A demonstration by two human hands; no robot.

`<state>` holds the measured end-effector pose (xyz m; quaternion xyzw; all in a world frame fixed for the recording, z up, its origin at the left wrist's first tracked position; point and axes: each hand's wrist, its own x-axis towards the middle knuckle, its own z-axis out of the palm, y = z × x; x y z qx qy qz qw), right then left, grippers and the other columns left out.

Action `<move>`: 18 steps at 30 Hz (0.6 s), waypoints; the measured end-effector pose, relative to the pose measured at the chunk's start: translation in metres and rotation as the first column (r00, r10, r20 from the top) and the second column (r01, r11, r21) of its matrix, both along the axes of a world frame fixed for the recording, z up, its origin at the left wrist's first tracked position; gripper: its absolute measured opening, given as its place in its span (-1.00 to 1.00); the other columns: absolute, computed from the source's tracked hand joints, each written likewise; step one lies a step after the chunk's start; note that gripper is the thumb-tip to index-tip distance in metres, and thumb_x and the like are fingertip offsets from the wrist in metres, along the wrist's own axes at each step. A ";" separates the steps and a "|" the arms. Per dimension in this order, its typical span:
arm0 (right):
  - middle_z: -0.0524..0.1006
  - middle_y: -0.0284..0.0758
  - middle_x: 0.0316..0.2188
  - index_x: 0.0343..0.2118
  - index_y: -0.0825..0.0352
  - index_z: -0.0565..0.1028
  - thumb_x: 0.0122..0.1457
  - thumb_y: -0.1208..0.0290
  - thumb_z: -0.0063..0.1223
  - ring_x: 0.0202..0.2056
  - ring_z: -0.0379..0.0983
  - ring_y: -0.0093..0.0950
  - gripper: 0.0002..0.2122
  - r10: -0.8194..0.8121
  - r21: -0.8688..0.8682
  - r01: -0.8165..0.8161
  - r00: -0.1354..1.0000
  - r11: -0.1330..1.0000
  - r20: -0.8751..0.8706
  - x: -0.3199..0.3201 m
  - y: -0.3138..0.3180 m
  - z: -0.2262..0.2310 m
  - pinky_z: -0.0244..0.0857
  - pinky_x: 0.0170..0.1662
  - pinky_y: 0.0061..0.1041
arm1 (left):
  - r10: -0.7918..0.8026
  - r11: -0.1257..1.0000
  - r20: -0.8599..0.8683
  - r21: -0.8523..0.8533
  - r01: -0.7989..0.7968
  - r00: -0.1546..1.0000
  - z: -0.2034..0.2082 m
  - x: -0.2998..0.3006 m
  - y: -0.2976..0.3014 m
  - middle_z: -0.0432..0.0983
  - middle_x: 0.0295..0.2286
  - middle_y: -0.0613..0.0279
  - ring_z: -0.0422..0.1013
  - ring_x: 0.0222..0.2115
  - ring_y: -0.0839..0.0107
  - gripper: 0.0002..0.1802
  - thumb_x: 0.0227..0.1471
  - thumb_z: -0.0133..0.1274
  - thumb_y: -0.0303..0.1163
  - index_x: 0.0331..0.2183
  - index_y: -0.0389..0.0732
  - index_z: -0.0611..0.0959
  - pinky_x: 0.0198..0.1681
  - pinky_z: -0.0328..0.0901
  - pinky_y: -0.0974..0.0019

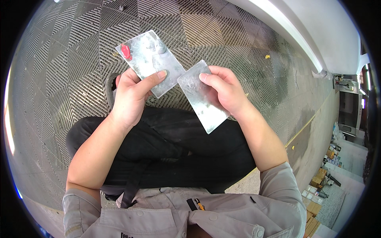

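My left hand grips a flat rectangular plate, its thumb on the face and its fingers mostly hidden underneath. A pale grey blob of putty sits near the plate's far edge, and a streak of red paste lies by its left corner. In my right hand is a second thin rectangular plate, shiny and smeared grey, pinched with the thumb on top. Its upper left corner is right beside the right edge of the first plate; whether they touch I cannot tell. Both plates are tilted above my crossed legs.
Ridged grey floor tiles spread around me. The lower body of a white vehicle curves along the upper right. Cardboard boxes and other goods stand far to the right. Small yellow scraps lie on the floor.
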<state>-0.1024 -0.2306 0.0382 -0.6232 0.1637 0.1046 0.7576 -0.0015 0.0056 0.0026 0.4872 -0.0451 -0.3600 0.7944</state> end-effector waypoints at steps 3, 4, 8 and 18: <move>0.59 -0.51 -0.38 -0.23 0.37 0.64 0.43 0.36 0.07 -0.41 0.42 -0.74 -0.80 -0.019 -0.016 0.020 1.000 1.000 0.015 0.000 0.001 -0.004 0.28 -0.35 -0.63 | -0.003 1.000 0.004 0.019 0.003 1.000 0.000 0.001 0.000 0.69 -0.04 0.14 0.61 -0.01 0.36 -0.71 0.31 0.14 -0.51 0.04 -0.29 0.64 0.14 0.47 0.21; 0.59 -0.52 -0.40 -0.24 0.37 0.63 0.43 0.35 0.07 -0.42 0.40 -0.75 -0.80 -0.023 -0.019 0.023 0.999 1.000 0.028 0.000 0.001 -0.005 0.27 -0.37 -0.63 | -0.006 1.000 0.007 0.030 0.006 1.000 0.000 0.001 0.000 0.69 -0.04 0.14 0.61 -0.01 0.36 -0.71 0.31 0.13 -0.51 0.04 -0.29 0.64 0.14 0.47 0.21; 0.55 -0.55 -0.45 -0.26 0.36 0.63 0.43 0.34 0.07 -0.46 0.35 -0.77 -0.79 -0.011 -0.045 0.012 1.000 0.999 0.010 0.000 -0.002 -0.006 0.21 -0.40 -0.64 | 0.001 1.000 0.007 0.000 -0.001 1.000 0.000 0.000 -0.001 0.69 -0.04 0.13 0.61 0.00 0.35 -0.71 0.31 0.13 -0.52 0.05 -0.30 0.64 0.14 0.47 0.20; 0.56 -0.55 -0.41 -0.24 0.37 0.63 0.44 0.35 0.06 -0.43 0.36 -0.77 -0.79 -0.016 -0.032 0.017 1.000 0.999 0.027 0.000 0.000 -0.001 0.22 -0.37 -0.64 | -0.001 1.000 0.002 -0.007 0.001 1.000 0.001 0.001 -0.001 0.69 -0.03 0.13 0.61 -0.01 0.35 -0.70 0.31 0.12 -0.52 0.06 -0.32 0.63 0.15 0.46 0.20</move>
